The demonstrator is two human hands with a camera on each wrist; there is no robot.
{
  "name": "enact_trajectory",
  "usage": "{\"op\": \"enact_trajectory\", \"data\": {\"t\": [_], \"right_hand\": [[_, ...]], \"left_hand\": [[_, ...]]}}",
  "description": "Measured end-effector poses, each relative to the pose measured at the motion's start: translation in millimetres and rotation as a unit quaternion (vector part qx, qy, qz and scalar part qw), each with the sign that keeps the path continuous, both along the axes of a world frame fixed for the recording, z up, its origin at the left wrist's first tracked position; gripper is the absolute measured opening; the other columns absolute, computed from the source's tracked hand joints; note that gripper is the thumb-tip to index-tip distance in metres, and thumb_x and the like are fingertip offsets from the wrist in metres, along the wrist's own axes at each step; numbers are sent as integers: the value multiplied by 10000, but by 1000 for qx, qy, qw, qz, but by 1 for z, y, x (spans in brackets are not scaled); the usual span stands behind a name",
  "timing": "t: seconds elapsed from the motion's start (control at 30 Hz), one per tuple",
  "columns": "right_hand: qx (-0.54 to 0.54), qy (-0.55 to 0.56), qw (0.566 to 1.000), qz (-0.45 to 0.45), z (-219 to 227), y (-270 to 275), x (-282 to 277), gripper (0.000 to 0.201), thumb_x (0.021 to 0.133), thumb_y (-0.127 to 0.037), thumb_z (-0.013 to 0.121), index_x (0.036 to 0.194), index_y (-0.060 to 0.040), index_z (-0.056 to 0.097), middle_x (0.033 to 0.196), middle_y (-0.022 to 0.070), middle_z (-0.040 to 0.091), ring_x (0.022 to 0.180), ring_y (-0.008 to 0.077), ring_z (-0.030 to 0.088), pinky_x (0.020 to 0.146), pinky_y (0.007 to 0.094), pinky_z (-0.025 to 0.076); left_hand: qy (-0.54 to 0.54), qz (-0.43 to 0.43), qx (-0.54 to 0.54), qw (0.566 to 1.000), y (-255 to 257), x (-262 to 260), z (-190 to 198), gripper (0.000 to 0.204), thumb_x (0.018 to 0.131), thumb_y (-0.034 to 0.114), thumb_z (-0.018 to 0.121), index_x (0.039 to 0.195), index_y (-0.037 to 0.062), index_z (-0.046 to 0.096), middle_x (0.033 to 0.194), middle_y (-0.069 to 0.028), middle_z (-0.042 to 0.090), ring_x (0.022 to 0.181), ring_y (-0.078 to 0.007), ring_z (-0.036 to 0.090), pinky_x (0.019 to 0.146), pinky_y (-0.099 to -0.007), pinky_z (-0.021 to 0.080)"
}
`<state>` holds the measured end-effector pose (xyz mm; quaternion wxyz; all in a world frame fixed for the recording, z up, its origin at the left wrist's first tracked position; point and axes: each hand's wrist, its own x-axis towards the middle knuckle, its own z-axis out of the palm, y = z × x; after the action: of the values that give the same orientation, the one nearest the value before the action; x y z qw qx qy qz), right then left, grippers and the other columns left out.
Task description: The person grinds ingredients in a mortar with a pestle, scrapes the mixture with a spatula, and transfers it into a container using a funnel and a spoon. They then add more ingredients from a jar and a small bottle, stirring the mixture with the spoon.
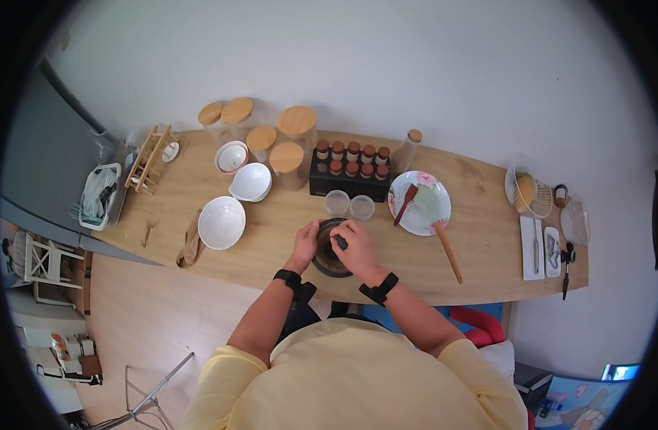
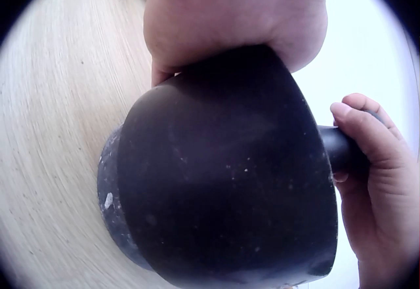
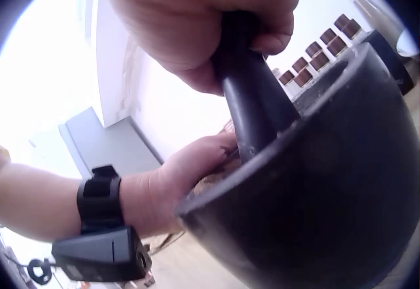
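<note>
A dark stone mortar [image 2: 223, 171] stands on the wooden table near its front edge. My left hand [image 1: 304, 247] holds the mortar's left side, with its fingers along the wall and rim. The right hand [image 1: 359, 248] grips the top of a dark pestle [image 3: 257, 102], whose lower end goes down inside the bowl. In the right wrist view the pestle leans against the near rim. Some brownish stuff shows inside the mortar in the head view, partly covered by the hands. Two small clear cups [image 1: 337, 203] stand just behind the mortar.
A black rack [image 1: 349, 188] of brown-capped jars stands behind the cups. To the right lies a floral plate [image 1: 399, 188] with a red brush and a wooden-handled spatula. White bowls [image 1: 222, 223], wooden-lidded canisters [image 1: 287, 158] and wooden spoons [image 1: 190, 247] are on the left.
</note>
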<state>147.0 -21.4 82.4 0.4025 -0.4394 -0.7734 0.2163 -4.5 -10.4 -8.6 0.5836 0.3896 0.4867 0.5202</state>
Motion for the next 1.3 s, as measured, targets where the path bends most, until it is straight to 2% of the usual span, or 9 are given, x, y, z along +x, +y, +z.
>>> {"op": "enact_trajectory", "data": {"t": [0.07,0.17,0.23,0.43,0.6,0.8,1.0,1.17,1.3], "right_hand": [[-56,75,996,-8,-7,9,4,141,689,-14,657,807,-58,593,831,96,547,836,308,549,722,369,455],[-60,104,992,-40,-4,10,11,131,695,-18,652,806,-57,595,828,99,556,825,307,558,717,369,457],[-57,101,992,-49,-1,11,16,123,704,-3,643,808,-45,593,831,92,562,820,277,562,722,338,447],[-44,68,997,-12,24,10,28,134,692,-10,650,801,-64,596,834,87,539,834,298,546,716,369,448],[30,13,999,15,34,0,38,124,688,0,651,779,-49,584,798,87,519,782,287,529,681,362,434],[-11,-5,1000,-8,26,-15,33,128,688,-8,651,788,-51,584,810,101,532,783,291,549,678,367,451],[-53,72,995,-39,8,-10,15,137,696,-15,649,802,-74,587,835,86,538,839,294,545,712,368,453],[-20,62,997,-48,11,1,14,134,694,-20,649,800,-67,582,832,89,534,849,303,538,727,373,448],[-37,75,996,-17,3,3,-3,138,688,-16,648,797,-66,581,834,86,533,852,306,527,733,381,440]], "left_hand": [[5,-1,-6,1000,-3,0,3,372,978,242,379,1090,-49,581,1001,-89,629,923,-148,570,854,-261,433],[7,4,-14,1000,-4,2,10,372,978,241,380,1092,-50,581,1004,-88,630,928,-147,569,858,-261,429],[20,-1,-14,1000,-5,2,11,375,980,248,373,1106,-42,575,1023,-85,623,935,-148,567,863,-263,426],[33,-4,-10,999,-3,0,1,382,983,252,365,1124,-39,567,1049,-83,616,961,-151,559,885,-265,411],[35,-4,1,999,-5,1,4,383,983,251,366,1123,-44,565,1056,-86,615,977,-156,554,898,-266,405],[27,7,12,1000,-3,2,0,376,977,241,380,1095,-54,582,1018,-87,629,949,-142,558,873,-257,413],[13,6,1,1000,-2,1,-3,373,978,240,377,1096,-46,585,1020,-84,629,954,-144,558,876,-258,413],[-89,2,-50,995,-11,2,10,416,988,281,326,1181,-22,538,1118,-99,591,1020,-162,543,919,-272,395],[-55,42,-46,997,-20,9,17,435,992,288,296,1206,-20,515,1152,-111,570,1047,-171,534,932,-280,390]]}}
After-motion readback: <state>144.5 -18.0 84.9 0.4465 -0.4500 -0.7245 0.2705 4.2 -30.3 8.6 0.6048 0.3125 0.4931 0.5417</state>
